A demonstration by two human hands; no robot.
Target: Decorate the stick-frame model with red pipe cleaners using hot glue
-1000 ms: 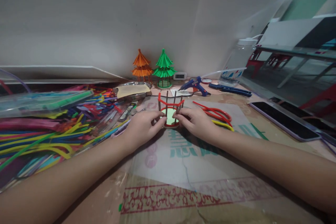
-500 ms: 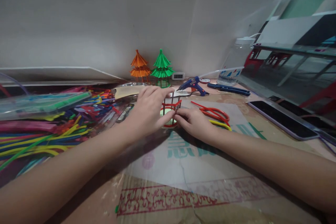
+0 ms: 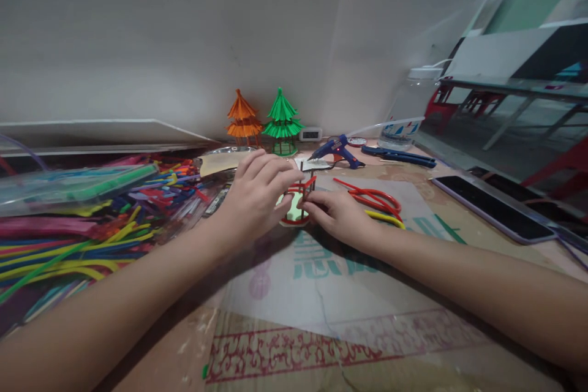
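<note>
A small pavilion frame [image 3: 294,215] stands on the sheet in the middle, with a pale round base, a red rim, brown upright posts and a red rail. My left hand [image 3: 260,193] curves around its left side, thumb and fingers closed in at the posts and rail, hiding part of it. From the right, my right hand [image 3: 337,214] pinches the frame low at a brown post. Just beyond that hand lie bent red pipe cleaners [image 3: 379,201] and a yellow pipe cleaner [image 3: 386,218].
Behind stand an orange pavilion [image 3: 243,116], a green pavilion [image 3: 282,125] and a blue glue gun [image 3: 337,150]. Many coloured pipe cleaners [image 3: 68,251] and a clear plastic box [image 3: 68,187] lie left. A bottle [image 3: 404,110], blue-handled tool [image 3: 399,156] and phone [image 3: 493,209] are right.
My left index finger has come down from the top of the posts to rail height, baring a post's tip. My right hand stays at the frame. The view has shifted slightly.
</note>
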